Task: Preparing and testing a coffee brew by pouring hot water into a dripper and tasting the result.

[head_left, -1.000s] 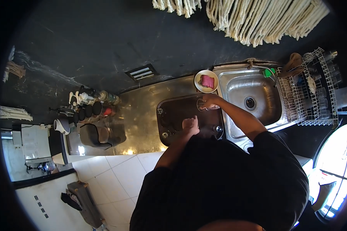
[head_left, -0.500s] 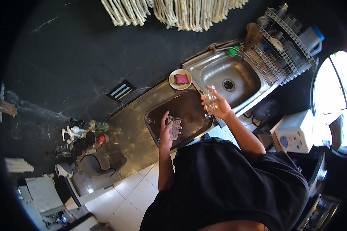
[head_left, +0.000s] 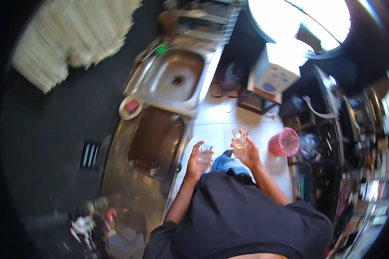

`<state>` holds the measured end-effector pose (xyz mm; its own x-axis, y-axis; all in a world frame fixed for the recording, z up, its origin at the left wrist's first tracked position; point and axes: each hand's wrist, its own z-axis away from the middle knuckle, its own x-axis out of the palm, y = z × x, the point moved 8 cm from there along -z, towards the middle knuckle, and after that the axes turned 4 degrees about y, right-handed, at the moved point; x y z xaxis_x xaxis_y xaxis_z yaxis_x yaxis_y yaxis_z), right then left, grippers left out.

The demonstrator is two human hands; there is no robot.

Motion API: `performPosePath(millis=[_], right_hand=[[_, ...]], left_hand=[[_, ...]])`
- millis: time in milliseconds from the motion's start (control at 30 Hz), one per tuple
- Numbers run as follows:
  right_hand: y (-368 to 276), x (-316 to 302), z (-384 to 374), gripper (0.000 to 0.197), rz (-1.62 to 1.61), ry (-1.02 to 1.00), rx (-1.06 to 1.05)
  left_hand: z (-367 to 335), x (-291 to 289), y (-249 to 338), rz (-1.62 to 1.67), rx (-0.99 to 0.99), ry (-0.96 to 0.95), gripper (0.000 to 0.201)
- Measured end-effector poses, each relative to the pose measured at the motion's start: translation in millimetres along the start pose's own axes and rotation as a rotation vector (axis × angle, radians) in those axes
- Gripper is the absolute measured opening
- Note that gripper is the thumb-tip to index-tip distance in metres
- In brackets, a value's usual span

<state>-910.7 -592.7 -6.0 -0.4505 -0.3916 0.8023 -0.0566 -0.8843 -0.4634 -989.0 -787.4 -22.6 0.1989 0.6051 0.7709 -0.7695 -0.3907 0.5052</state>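
My left hand [head_left: 195, 164] is wrapped round a clear drinking glass [head_left: 205, 158] with a faceted side. In my right hand [head_left: 250, 154] there is clear glassware [head_left: 240, 142], possibly more than one glass; motion blur hides the exact number. Both hands are held out in front of my body, over the white floor, to the right of the counter. The dark, brownish sink basin [head_left: 155, 140] lies to the left of my left hand. Beyond it is the steel sink basin [head_left: 173, 77] with a round drain.
A white plate [head_left: 124, 113] with a pink sponge [head_left: 132, 106] sits at the counter's wall side. To my right stand a pink bin [head_left: 284, 142] and a white box-shaped appliance [head_left: 275, 71]. A dish rack [head_left: 207, 19] is at the far end. Bottles [head_left: 84, 226] crowd the near-left counter.
My view and body have turned to the right. Both hands, still holding glassware, have moved from over the sinks to over the floor beside the counter. The pink bin has come into view.
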Motion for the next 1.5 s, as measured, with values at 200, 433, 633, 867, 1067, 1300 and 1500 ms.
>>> performPosePath(millis=[200,433,633,867,1067,1300,1500], right_hand=[[-52,-50,113,0.049,-0.019,0.128,-0.348],[-111,-133,263,0.054,-0.059,0.325,-0.689],[-143,-206,418,0.07,-0.056,0.407,-0.93],[-178,-265,533,0.082,0.016,0.692,-1.037],[-200,-315,581,0.086,0.043,1.001,-1.133],[-250,-375,634,0.088,-0.029,1.169,-1.217],[-341,-416,696,0.091,0.009,1.311,-1.388]], left_hand=[[-6,91,-89,-0.288,-0.321,-0.251,0.05],[5,207,-238,-0.425,-0.569,-0.553,0.051],[47,284,-388,-0.482,-0.813,-0.691,0.057],[79,365,-506,-0.553,-0.938,-0.857,0.058],[86,428,-588,-0.625,-1.061,-1.001,0.055],[83,506,-692,-0.683,-1.132,-1.112,0.054],[64,604,-775,-0.731,-0.999,-1.267,0.059]])
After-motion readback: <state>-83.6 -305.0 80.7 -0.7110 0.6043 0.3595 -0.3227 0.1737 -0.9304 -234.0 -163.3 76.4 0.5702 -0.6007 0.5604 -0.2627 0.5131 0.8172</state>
